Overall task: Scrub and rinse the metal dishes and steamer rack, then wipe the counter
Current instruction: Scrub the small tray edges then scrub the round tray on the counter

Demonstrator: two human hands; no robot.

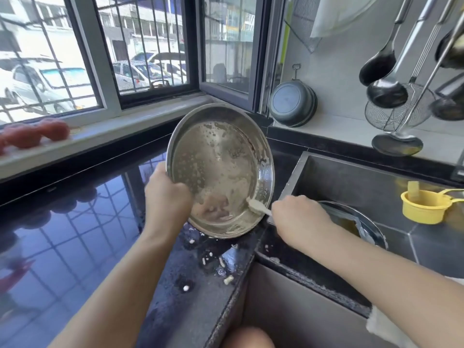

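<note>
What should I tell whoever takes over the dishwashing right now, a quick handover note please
Left hand grips the rim of the round metal pan, tilted with its lower edge on the wet counter beside the sink.
Right hand holds a small brush, bristles on the pan's lower inside.
Pan still smeared with residue; scrubbing under way, not rinsed.
Another metal dish waits in the sink. A steamer rack is not clearly visible.
White scraps lie on the counter; wiping is left.
</note>
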